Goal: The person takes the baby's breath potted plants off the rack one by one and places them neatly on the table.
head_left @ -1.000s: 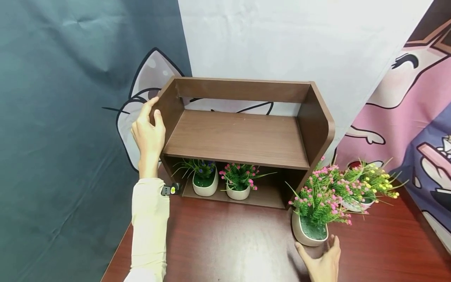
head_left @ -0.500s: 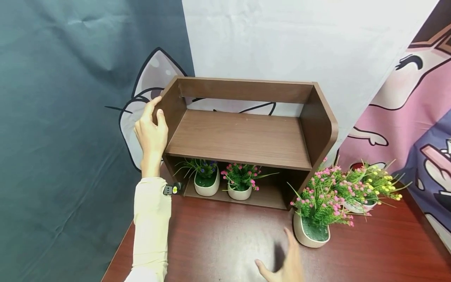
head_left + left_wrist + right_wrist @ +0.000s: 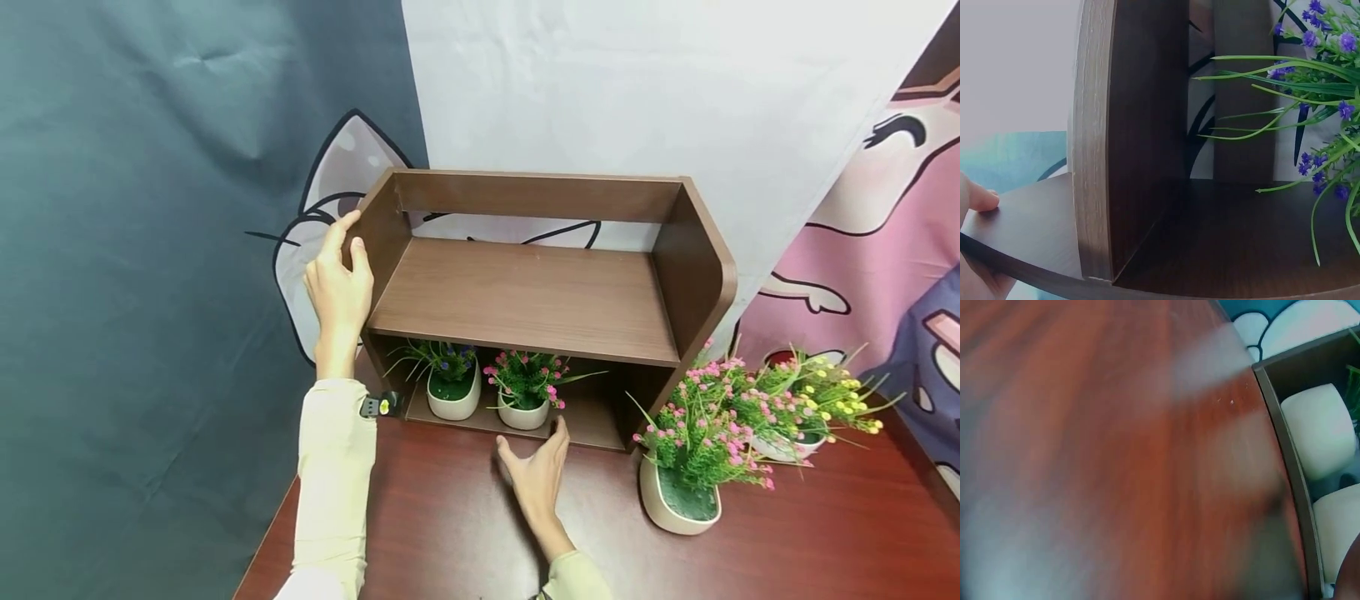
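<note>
A dark brown wooden shelf [image 3: 525, 292] stands on the table. My left hand [image 3: 339, 287] grips its left side panel, thumb on the inner face and fingers outside; the left wrist view shows the thumb [image 3: 981, 199] on the panel's surface. On the lower level sit two cream pots, one of blue-purple flowers [image 3: 453, 406] and one of pink flowers [image 3: 522, 415]. My right hand [image 3: 536, 483] is just in front of the pink-flower pot, thumb and fingers spread apart with nothing between them. In the right wrist view the white pots [image 3: 1319, 431] show along the right edge.
A larger cream pot with pink flowers [image 3: 678, 504] stands by the shelf's front right corner. Behind it, further right, is a white pot with yellow flowers [image 3: 787, 447]. The reddish-brown table [image 3: 442, 517] extends in front; printed cloth [image 3: 600, 83] hangs behind the shelf.
My right hand has left the larger pink-flower pot at the right and moved left and forward to the shelf's lower level. The left hand keeps its grip; the head view has shifted slightly.
</note>
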The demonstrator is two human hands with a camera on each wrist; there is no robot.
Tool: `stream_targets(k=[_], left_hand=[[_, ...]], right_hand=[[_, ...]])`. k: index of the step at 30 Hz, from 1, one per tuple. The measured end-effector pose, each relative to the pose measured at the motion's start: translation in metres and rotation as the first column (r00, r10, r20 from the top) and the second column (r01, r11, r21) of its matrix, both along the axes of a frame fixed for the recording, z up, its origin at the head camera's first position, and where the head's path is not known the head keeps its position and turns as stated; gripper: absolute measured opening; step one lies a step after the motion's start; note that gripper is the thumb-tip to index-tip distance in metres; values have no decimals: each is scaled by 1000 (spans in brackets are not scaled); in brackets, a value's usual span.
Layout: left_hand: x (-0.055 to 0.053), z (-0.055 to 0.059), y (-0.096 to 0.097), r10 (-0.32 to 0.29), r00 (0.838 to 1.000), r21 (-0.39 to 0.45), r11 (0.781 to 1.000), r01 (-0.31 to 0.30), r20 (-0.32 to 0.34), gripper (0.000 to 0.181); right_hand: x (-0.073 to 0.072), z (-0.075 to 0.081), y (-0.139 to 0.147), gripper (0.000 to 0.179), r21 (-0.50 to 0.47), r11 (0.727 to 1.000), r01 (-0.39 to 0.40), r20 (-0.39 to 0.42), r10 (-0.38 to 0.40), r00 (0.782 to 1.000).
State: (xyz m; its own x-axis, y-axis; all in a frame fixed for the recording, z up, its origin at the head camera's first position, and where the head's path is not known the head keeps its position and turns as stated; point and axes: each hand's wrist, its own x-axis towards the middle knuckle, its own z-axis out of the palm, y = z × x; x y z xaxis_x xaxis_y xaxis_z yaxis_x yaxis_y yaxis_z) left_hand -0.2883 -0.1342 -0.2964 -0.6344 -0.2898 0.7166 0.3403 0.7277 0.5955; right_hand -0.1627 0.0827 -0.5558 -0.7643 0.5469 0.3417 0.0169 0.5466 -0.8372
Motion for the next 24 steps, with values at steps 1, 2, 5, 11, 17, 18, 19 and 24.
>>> stream_targets(k=[1, 2, 5, 11, 17, 18, 19, 24], left_hand=[[0, 0, 0, -1, 1000, 1, 1000, 1, 0, 32], [0, 0, 1, -3, 1000, 3, 1000, 3, -1, 32], [0, 0, 4, -9, 1000, 6, 1000, 9, -6, 31], [2, 0, 8, -14, 1000, -1, 1000, 14, 3, 32], [1, 5, 9, -18, 1000, -3, 1000, 18, -13, 32], [2, 6, 9, -21, 1000, -3, 1000, 21, -11, 32], [2, 5, 10, -23, 1000, -5, 1000, 23, -11, 32], [4, 3, 13, -36, 999, -3, 999, 36, -27, 32]], right_hand=[[-4, -1, -2, 98, -18, 1000, 10, -2, -10, 1000], [-7, -1, -4, 98, -26, 1000, 17, 6, -17, 1000], [-11, 1, -7, 96, -48, 998, 32, 38, -30, 999], [-12, 8, -2, 94, -63, 994, 84, 23, -83, 996], [-29, 9, -1, 91, -41, 996, 75, -7, -75, 997], [-31, 8, 0, 89, -29, 996, 82, -5, -82, 997], [-32, 7, 1, 88, -20, 996, 87, -4, -87, 996], [-32, 4, 9, 81, -11, 997, 82, -11, -82, 997]])
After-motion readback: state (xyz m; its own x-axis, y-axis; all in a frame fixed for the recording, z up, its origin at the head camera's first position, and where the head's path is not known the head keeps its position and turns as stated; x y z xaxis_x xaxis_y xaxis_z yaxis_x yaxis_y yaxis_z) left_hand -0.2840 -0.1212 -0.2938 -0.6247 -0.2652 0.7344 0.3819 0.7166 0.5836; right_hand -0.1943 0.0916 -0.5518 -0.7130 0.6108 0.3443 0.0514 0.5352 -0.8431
